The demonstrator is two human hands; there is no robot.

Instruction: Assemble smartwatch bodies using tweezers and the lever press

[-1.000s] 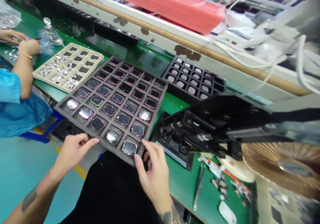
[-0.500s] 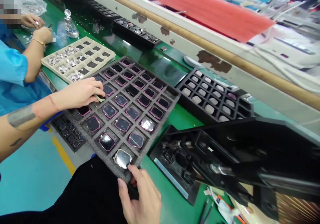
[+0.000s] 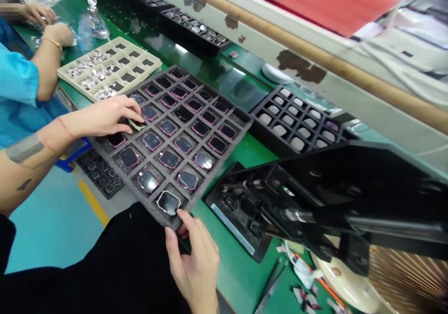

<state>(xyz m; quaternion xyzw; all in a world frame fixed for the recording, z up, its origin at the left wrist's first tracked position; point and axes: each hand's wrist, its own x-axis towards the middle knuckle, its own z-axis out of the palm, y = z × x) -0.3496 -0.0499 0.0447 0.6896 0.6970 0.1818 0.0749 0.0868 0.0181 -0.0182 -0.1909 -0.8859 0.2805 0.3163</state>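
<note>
A dark grey foam tray (image 3: 163, 166) holds rows of square watch bodies, mostly in pink frames, one to a slot. My left hand (image 3: 112, 115) is over its left side, thumb and fingers closed around a green-framed watch (image 3: 137, 125) low at a slot; the hand partly hides it. At the tray's near corner my right hand (image 3: 196, 258) grips the edge, with the index fingertip on top beside a silver-framed watch (image 3: 168, 202) and other fingers below the rim. The right thumb stands a little apart from the tray.
A cream tray (image 3: 80, 90) of small parts lies beyond, near a co-worker's hands (image 3: 58, 34). A black tray (image 3: 266, 139) of pale pieces and a black press fixture (image 3: 241, 211) stand to the right. Tweezers (image 3: 271, 283) and a shell-patterned dish (image 3: 402, 276) lie at lower right.
The view has shifted slightly, so the tray and right hand appear higher. My left thumb has moved apart from the fingers, and more of the green-framed watch shows.
</note>
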